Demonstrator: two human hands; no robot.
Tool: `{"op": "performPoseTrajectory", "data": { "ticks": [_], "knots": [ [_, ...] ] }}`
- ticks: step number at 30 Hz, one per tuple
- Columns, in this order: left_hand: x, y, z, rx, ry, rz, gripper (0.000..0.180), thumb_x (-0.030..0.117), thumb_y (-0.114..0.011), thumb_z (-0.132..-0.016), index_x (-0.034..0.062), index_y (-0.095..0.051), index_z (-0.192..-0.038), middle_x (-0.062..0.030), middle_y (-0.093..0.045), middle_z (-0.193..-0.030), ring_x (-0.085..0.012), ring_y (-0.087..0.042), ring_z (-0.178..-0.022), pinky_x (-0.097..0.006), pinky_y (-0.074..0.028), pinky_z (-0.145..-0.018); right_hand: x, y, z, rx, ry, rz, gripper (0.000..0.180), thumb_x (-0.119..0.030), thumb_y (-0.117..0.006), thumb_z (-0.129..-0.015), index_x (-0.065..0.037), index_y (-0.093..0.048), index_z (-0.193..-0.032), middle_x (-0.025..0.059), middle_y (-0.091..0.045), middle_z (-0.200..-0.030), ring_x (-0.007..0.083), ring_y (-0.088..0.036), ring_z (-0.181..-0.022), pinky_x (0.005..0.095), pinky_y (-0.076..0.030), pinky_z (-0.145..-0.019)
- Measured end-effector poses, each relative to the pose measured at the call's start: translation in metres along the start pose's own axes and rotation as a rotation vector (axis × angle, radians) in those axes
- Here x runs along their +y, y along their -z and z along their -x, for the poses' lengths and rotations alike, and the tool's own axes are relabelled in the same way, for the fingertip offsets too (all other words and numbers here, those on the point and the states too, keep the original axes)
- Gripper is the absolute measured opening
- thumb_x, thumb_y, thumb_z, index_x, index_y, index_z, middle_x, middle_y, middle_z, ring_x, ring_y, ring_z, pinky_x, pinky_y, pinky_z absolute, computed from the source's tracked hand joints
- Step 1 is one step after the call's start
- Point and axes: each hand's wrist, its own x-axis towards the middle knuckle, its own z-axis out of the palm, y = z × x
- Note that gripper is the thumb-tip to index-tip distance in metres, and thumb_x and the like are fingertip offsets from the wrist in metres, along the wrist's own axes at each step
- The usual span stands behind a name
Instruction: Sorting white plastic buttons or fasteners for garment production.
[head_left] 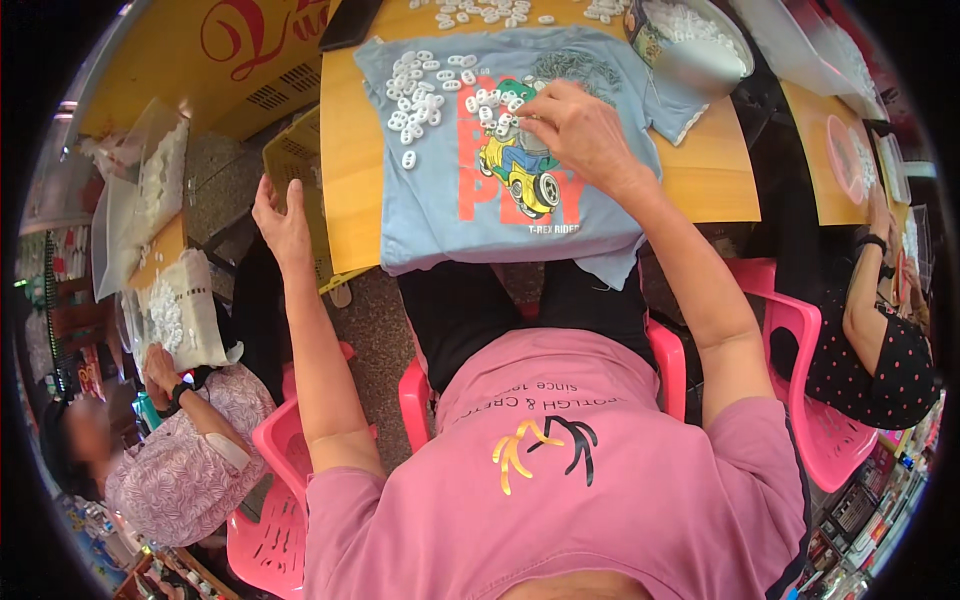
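On the wooden table point(700, 180), right hand point(580, 130) pinches white pieces point(420, 90); left hand point(283, 220) hangs open, empty, beside its edge.

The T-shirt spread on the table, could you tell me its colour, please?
Light blue T-shirt with a red and yellow print, in the head view.

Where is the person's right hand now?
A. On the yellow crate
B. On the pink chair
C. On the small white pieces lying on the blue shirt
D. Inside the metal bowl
C: the right hand rests with its fingertips among the small white pieces spread over the blue shirt.
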Motion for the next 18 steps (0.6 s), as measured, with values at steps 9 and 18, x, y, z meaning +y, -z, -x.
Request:
{"op": "performPoseTrajectory", "data": {
  "ticks": [9,18],
  "knots": [
    [0.118,-0.021,0.060,-0.068,-0.226,0.319,0.030,0.008,-0.060,-0.095,0.0000,-0.056,-0.124,-0.0073,-0.057,-0.113,-0.0118,-0.056,-0.100,-0.025,-0.048,-0.085,0.002,0.000,-0.019,-0.145,0.043,0.127,0.016,-0.024,-0.067,-0.085,-0.009,-0.071,-0.091,0.0063,-0.064,-0.091,0.0306,-0.063,-0.085,0.0400,-0.051,-0.073],
    [0.182,-0.090,0.124,-0.355,-0.264,0.543,0.022,-0.002,-0.063,-0.088,0.0016,-0.064,-0.109,-0.0078,-0.064,-0.095,-0.0156,-0.062,-0.081,-0.027,-0.051,-0.071,-0.024,0.019,0.007,-0.103,-0.438,-0.697,0.023,-0.024,-0.060,-0.095,-0.003,-0.066,-0.086,-0.0031,-0.053,-0.063,0.0041,-0.047,-0.057,0.0224,-0.040,-0.051]
  ]
}}
